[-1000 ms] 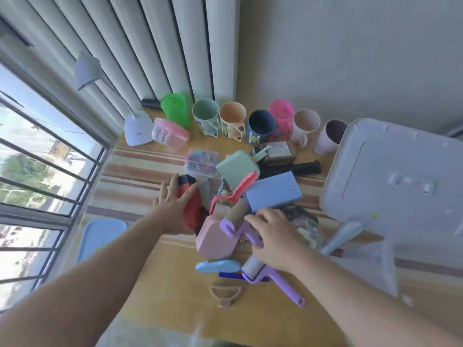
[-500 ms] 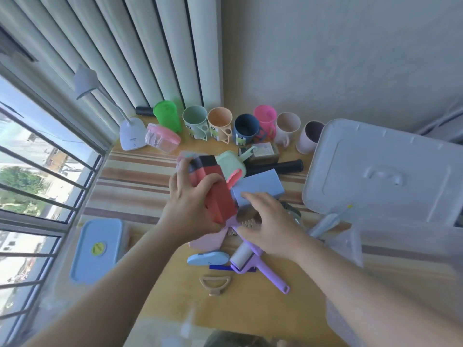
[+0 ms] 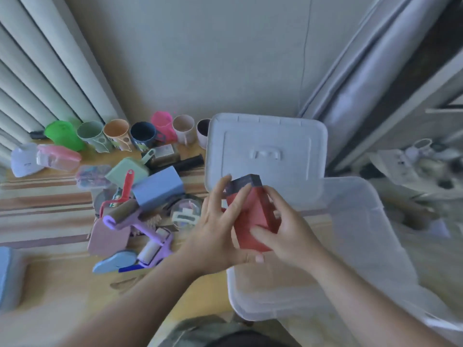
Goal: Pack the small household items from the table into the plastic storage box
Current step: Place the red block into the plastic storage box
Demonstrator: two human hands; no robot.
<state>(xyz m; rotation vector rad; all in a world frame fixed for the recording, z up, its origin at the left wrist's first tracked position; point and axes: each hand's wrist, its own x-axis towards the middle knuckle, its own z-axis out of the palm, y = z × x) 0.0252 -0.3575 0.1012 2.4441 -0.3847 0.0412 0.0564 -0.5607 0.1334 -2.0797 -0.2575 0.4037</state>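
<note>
Holding a red box with a dark cap (image 3: 251, 216) between them, the left hand (image 3: 215, 236) and the right hand (image 3: 288, 231) both have their fingers curled round it, left on the near face, right on the far side, and the item hangs above the open clear storage box (image 3: 370, 246) near its left rim. My guess is that the drop could go astray: the item sits close to that rim, so a release now might clip the edge and send it onto the table (image 3: 62, 291) or against the white lid (image 3: 265, 151) propped behind. The two-handed hold also looks like a handover, and a slack moment there could let it slip. Many pieces remain in the heap on the table, among them a purple lint roller (image 3: 152, 246), a blue block (image 3: 157, 187) and a row of cups (image 3: 117, 134), so the packing seems barely begun. The storage box floor is hard to read through the blur; I cannot tell whether anything lies inside. Its right side runs out of view, and the clutter at far right is too smeared to name.
</note>
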